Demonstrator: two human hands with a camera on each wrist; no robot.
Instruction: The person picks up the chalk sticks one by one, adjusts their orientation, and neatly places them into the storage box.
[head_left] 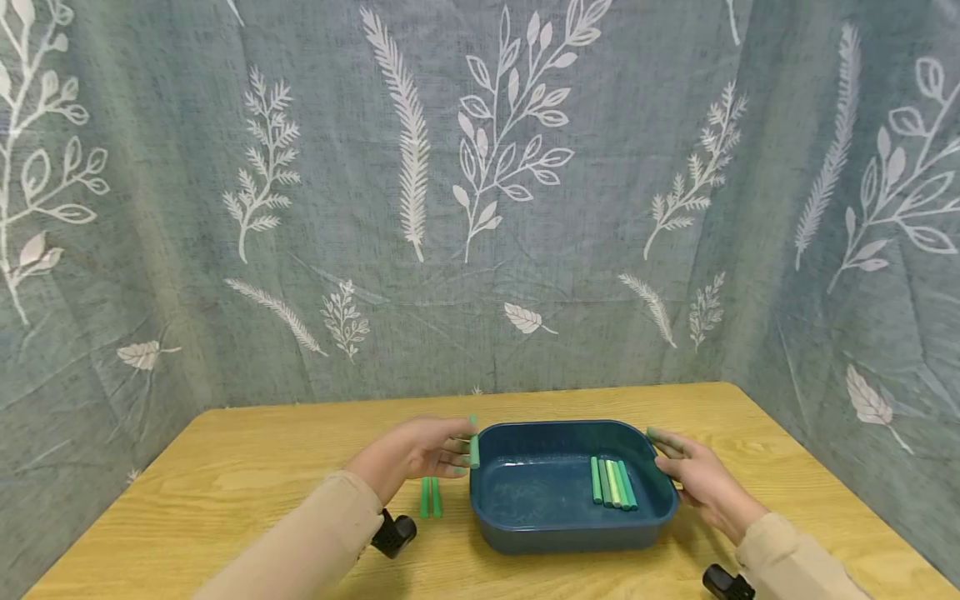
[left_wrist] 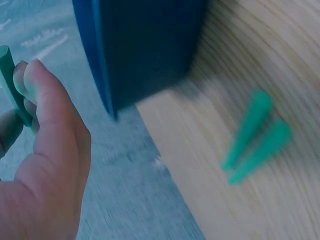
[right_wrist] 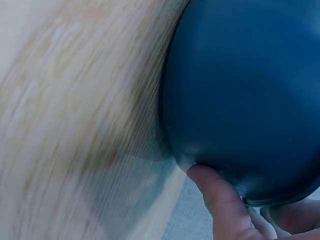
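Note:
My left hand (head_left: 416, 450) pinches a green chalk stick (head_left: 474, 451) upright between thumb and fingers, right at the left rim of a dark blue rectangular tub (head_left: 525, 492). In the left wrist view the same stick (left_wrist: 11, 82) shows at the fingertips. Several chalk sticks (head_left: 613, 483) in shades of green lie side by side in the tub's right half. My right hand (head_left: 701, 479) grips the tub's right end; in the right wrist view its thumb (right_wrist: 215, 192) presses the outer wall and other fingers are at the rim. Green dust marks the fingertips.
Two more green chalk sticks (head_left: 431, 497) lie parallel on the wooden table (head_left: 285, 467), left of the tub and just below my left hand. A grey-green cloth (head_left: 337, 208) with white leaf prints hangs behind the table and along both sides.

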